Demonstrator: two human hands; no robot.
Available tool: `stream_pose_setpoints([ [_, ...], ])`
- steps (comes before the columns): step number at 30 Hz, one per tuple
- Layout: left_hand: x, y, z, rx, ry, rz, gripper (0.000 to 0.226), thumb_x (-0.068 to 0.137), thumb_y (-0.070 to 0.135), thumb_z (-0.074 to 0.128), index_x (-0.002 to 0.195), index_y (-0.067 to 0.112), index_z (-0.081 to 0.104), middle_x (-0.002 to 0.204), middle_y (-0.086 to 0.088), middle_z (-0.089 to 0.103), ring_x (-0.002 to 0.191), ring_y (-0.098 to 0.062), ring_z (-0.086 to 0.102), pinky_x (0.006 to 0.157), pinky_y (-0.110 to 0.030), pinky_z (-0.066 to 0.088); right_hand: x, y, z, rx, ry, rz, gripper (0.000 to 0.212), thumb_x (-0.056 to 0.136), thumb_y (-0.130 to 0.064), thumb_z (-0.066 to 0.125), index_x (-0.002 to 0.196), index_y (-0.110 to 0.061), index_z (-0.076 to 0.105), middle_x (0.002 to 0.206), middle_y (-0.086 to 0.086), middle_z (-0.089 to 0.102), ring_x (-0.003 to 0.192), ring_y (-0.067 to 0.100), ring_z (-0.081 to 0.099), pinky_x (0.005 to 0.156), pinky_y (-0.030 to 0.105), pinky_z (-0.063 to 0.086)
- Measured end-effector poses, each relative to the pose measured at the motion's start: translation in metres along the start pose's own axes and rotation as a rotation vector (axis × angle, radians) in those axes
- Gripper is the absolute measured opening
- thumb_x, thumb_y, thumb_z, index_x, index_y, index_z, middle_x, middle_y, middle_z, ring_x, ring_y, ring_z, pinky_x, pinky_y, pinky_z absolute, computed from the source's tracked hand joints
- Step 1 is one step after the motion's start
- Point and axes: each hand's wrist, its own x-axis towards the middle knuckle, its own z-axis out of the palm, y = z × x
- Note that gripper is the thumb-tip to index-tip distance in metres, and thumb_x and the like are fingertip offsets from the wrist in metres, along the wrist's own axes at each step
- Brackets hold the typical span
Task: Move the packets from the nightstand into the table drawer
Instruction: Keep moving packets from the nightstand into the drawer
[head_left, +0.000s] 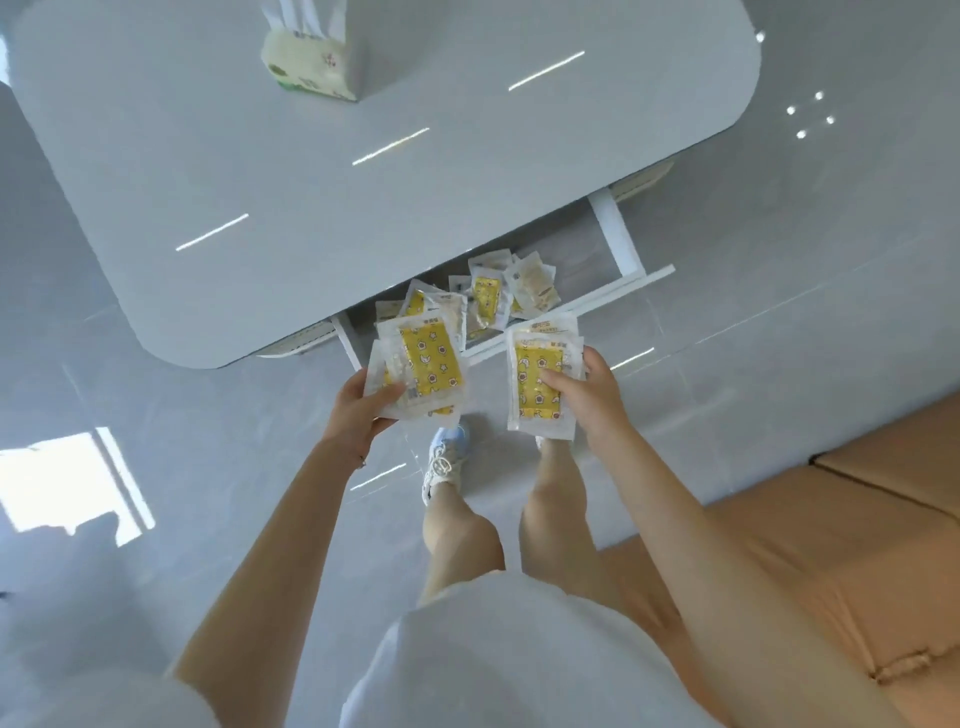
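I stand over a grey table (311, 171) whose white drawer (618, 236) is pulled out toward me. Several clear packets with yellow patterned inserts (488, 301) lie loose inside the drawer. My left hand (358, 410) grips a small stack of the same packets (423, 371) just in front of the drawer's left end. My right hand (589, 397) holds another stack of packets (540, 382) in front of the drawer's front panel. The nightstand is out of view.
A tissue pack (311, 57) stands at the far side of the table. A tan sofa (831, 545) is close on my right. Glossy grey floor tiles (156, 415) surround the table, and my feet are just below the drawer.
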Motion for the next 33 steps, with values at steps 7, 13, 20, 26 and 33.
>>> stream_pose_setpoints([
  [7, 0.069, -0.018, 0.027, -0.173, 0.220, -0.111, 0.027, 0.089, 0.007, 0.060, 0.116, 0.010, 0.054, 0.106, -0.009, 0.063, 0.091, -0.022, 0.065, 0.071, -0.023, 0.059, 0.124, -0.033, -0.008, -0.216, -0.108, 0.023, 0.022, 0.082, -0.009, 0.070, 0.100, -0.017, 0.060, 0.099, 0.000, 0.068, 0.088, 0.017, 0.066, 0.079, 0.034, 0.056],
  [13, 0.143, -0.041, 0.021, -0.281, 0.345, -0.192, 0.036, 0.088, 0.012, 0.064, 0.123, 0.011, 0.054, 0.108, -0.008, 0.064, 0.093, -0.022, 0.065, 0.063, -0.020, 0.058, 0.219, -0.030, 0.020, -0.263, -0.183, 0.043, 0.024, 0.086, -0.006, 0.066, 0.107, -0.016, 0.059, 0.094, -0.004, 0.067, 0.079, 0.008, 0.066, 0.064, 0.022, 0.055],
  [20, 0.240, -0.067, 0.014, -0.085, 0.381, -0.169, 0.019, 0.090, 0.013, 0.060, 0.108, 0.015, 0.055, 0.091, -0.001, 0.063, 0.078, -0.017, 0.063, 0.060, -0.023, 0.056, 0.314, 0.011, 0.070, -0.468, -0.241, -0.005, 0.020, 0.080, -0.019, 0.075, 0.096, -0.021, 0.063, 0.096, -0.003, 0.069, 0.093, 0.020, 0.067, 0.083, 0.036, 0.055],
  [26, 0.294, -0.095, 0.007, -0.015, 0.458, -0.167, 0.024, 0.085, 0.017, 0.066, 0.108, 0.015, 0.057, 0.104, -0.004, 0.063, 0.096, -0.024, 0.060, 0.084, -0.037, 0.053, 0.357, 0.039, 0.096, -0.550, -0.178, -0.036, 0.056, 0.067, -0.038, 0.081, 0.112, -0.011, 0.063, 0.114, 0.004, 0.068, 0.100, 0.021, 0.066, 0.089, 0.041, 0.054],
  [33, 0.311, -0.105, 0.011, 0.168, 0.568, -0.107, 0.049, 0.080, 0.024, 0.073, 0.121, 0.008, 0.051, 0.113, -0.003, 0.059, 0.096, -0.022, 0.056, 0.077, -0.030, 0.046, 0.367, 0.055, 0.107, -0.801, -0.114, -0.223, 0.042, 0.081, -0.022, 0.073, 0.113, 0.002, 0.057, 0.110, 0.013, 0.062, 0.103, 0.029, 0.057, 0.078, 0.033, 0.046],
])
